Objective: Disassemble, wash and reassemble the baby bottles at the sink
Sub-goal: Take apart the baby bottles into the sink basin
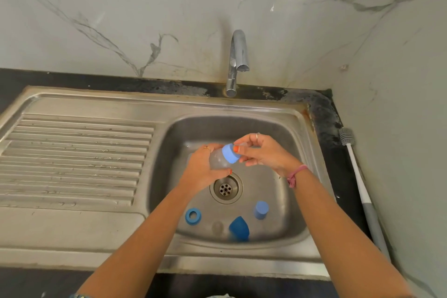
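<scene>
Over the steel sink basin (285, 213) I hold a clear baby bottle (219, 159) tilted, its light blue collar (231, 153) pointing up and right. My left hand (202, 169) grips the bottle's body. My right hand (263, 152) pinches the clear teat at the collar's top with thumb and fingers. On the basin floor lie a blue screw ring (193, 216), a dark blue cap (239, 228), a light blue cap (261, 209) and a clear teat (217, 226).
The chrome tap (238, 60) stands behind the basin with no water running. A ribbed draining board (72, 159) lies to the left. A grey and white bottle brush (358, 181) rests on the dark counter by the right wall. The drain (225, 189) sits mid-basin.
</scene>
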